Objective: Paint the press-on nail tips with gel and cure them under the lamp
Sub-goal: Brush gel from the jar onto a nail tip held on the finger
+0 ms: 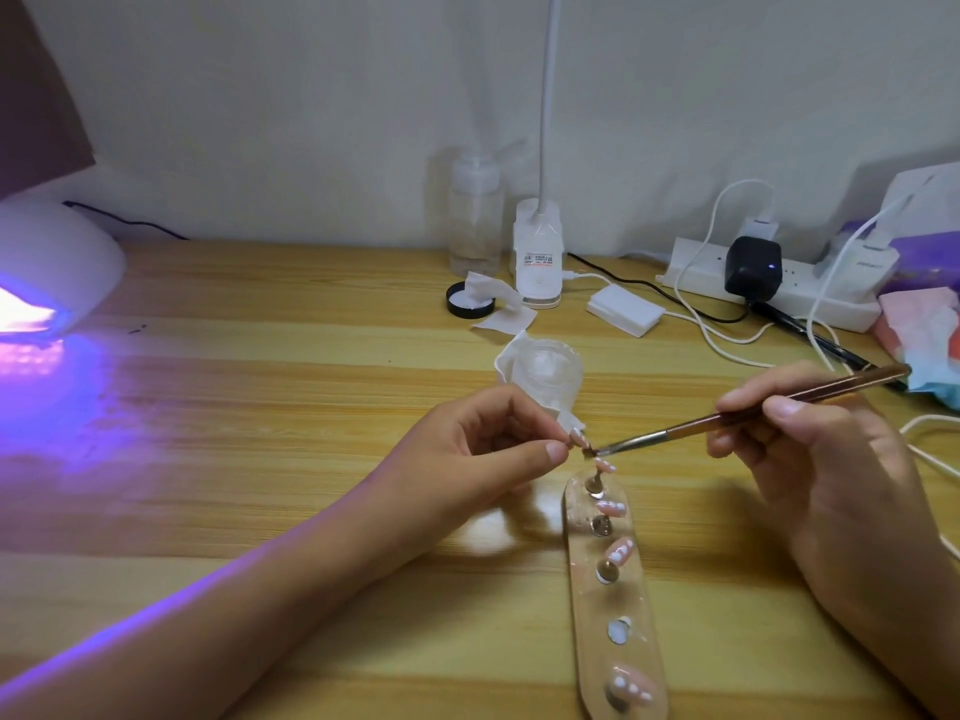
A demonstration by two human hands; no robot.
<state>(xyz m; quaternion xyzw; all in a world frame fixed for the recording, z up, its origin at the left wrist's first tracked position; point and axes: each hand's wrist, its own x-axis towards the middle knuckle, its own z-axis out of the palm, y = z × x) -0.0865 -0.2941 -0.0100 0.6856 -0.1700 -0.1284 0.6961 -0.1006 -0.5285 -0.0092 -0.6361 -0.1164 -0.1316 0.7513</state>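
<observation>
My left grip (498, 439) pinches a glossy pink nail tip (733, 437); my right grip (810, 433) pinches a slim brown brush (753, 410) over the clear oval holder (631, 667) on the wood-grain counter (260, 356).

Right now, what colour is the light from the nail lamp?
Purple, glowing from the nail lamp in the head view.

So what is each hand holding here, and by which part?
The left hand pinches a nail tip on its small stand, gripping the stand's lower end between thumb and fingertips. The right hand holds the brush around mid-handle, pen-style.
</observation>
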